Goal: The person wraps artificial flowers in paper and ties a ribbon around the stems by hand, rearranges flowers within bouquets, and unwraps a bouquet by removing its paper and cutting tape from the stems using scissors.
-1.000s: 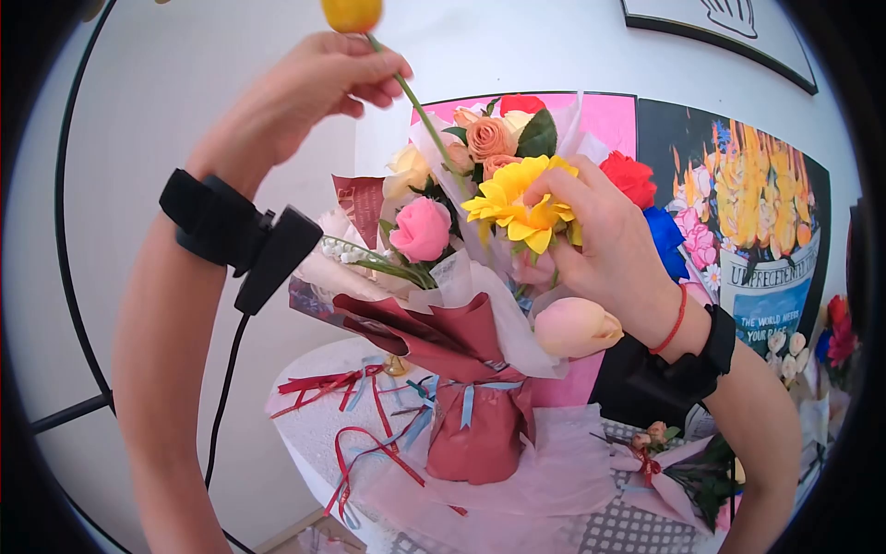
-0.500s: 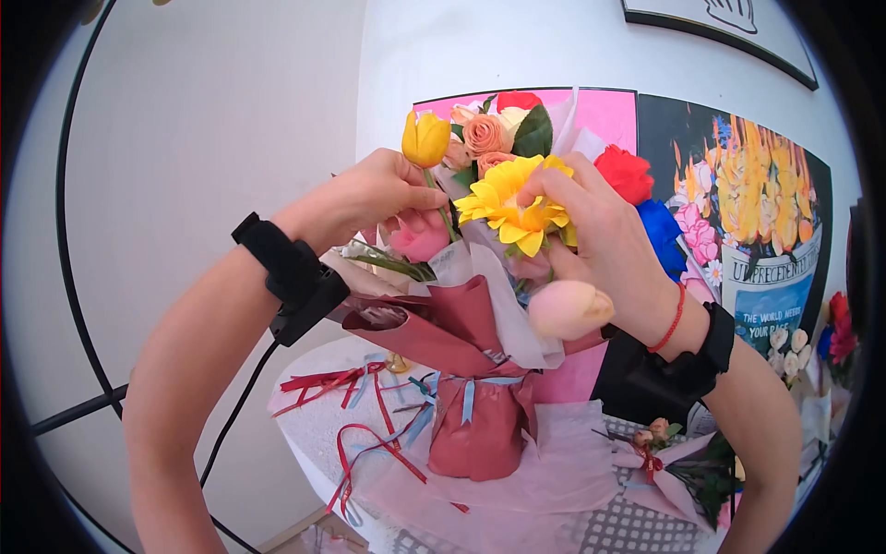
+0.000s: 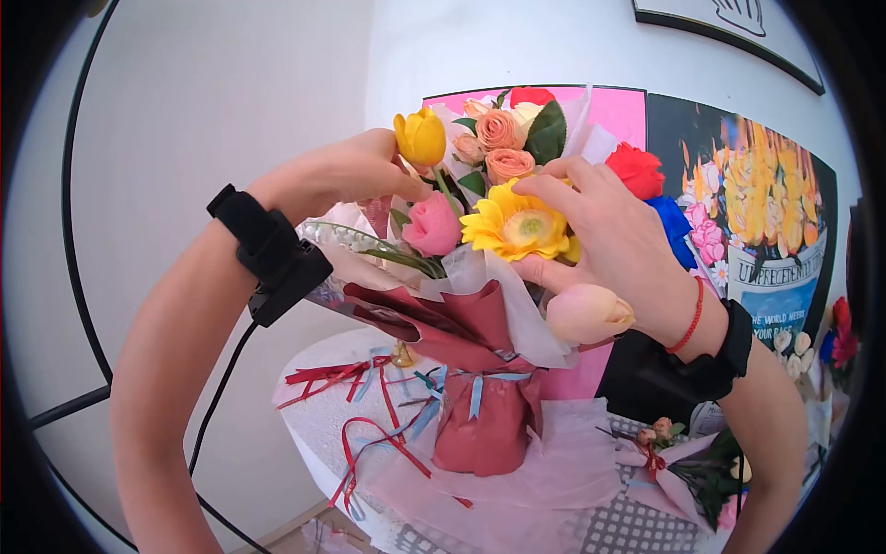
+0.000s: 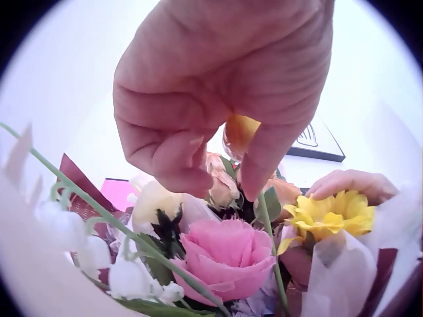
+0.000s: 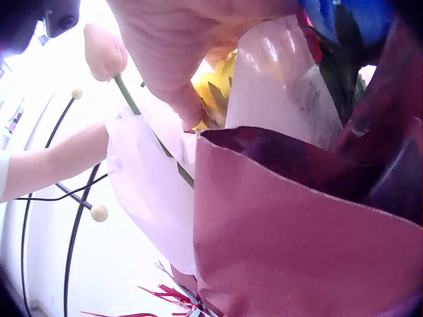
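Note:
In the head view a wrapped bouquet stands upright on the table, its dark red paper (image 3: 484,429) gathered under a light blue ribbon. A yellow tulip (image 3: 420,137) rises at its left above a pink rose (image 3: 432,226). My left hand (image 3: 346,175) is beside the tulip stem, the fingertips near the rose; in the left wrist view a gap shows between thumb and fingers, and the green stem (image 4: 269,228) runs down past the thumb. With thumb and fingers, my right hand (image 3: 628,235) holds a yellow gerbera (image 3: 519,222) at its right edge. A pale pink tulip (image 3: 591,312) leans out below that wrist.
Red and blue ribbons (image 3: 355,374) lie on the white round table (image 3: 305,406). A small wrapped posy (image 3: 666,462) lies at the right. Behind stand a painting of burning flowers (image 3: 761,198) and a pink panel (image 3: 618,120). A black cable (image 3: 217,406) hangs from the left wrist.
My left hand brought the yellow tulip down from above into the bouquet's left side, and its fingers now stand apart from the stem. The right hand stays at the gerbera, which now faces more forward.

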`<action>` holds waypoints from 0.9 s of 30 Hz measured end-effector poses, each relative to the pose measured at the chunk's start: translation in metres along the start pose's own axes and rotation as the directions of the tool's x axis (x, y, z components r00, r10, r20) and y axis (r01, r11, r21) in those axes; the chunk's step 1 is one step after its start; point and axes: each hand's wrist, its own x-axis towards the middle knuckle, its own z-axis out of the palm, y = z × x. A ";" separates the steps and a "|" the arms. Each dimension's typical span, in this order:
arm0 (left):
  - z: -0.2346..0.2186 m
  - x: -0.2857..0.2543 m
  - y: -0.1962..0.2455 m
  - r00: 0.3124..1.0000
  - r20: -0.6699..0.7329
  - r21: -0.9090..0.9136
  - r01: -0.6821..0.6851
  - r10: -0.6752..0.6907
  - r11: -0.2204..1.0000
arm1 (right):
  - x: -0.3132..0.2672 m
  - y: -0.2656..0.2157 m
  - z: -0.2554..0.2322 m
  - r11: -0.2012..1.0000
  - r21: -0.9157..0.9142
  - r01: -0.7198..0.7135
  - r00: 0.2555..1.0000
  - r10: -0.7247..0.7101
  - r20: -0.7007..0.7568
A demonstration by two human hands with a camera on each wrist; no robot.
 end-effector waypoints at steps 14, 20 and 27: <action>0.014 0.013 -0.003 0.955 -0.286 -0.358 -0.186 0.082 0.915 | 0.012 0.001 0.020 0.995 0.087 0.049 0.984 -0.063 0.167; 0.013 0.018 -0.003 0.991 -0.129 -0.303 -0.075 0.037 0.950 | 0.008 -0.010 0.013 0.995 0.080 -0.056 0.932 0.023 0.361; 0.012 0.010 -0.015 0.995 0.048 -0.209 -0.080 0.092 0.975 | 0.002 -0.005 -0.001 0.990 0.130 0.053 0.982 -0.075 0.174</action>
